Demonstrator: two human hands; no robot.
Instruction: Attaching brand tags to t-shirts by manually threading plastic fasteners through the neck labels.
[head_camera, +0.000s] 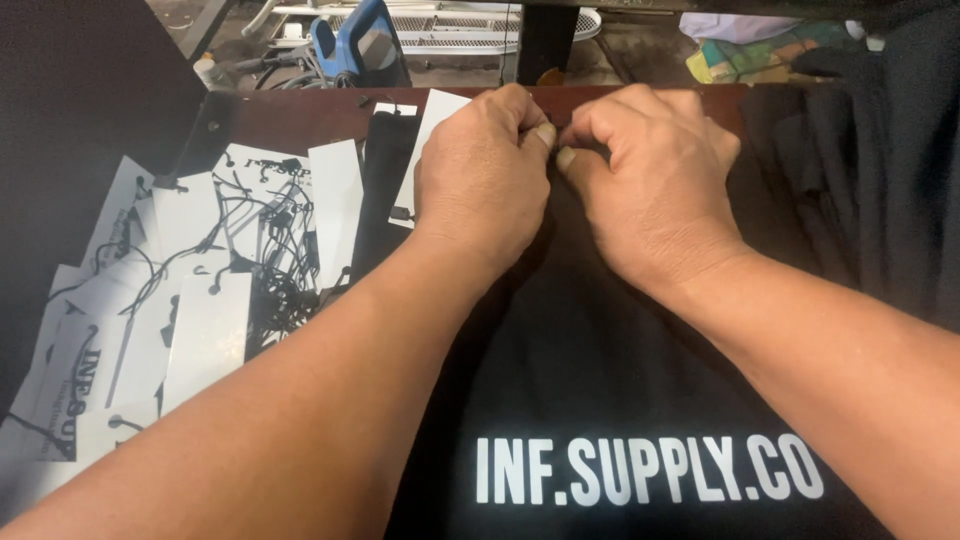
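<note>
atop soft black garment (600, 380), left hand (480, 185), right hand (650, 190) pinching

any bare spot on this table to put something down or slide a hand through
Little. A bare strip of the dark red table runs along the far edge, between the white hang tags and the blue tool. Left is crowded with tags and black strings. The black garment fills the centre under the left hand and right hand; dark fabric piles right.
</note>
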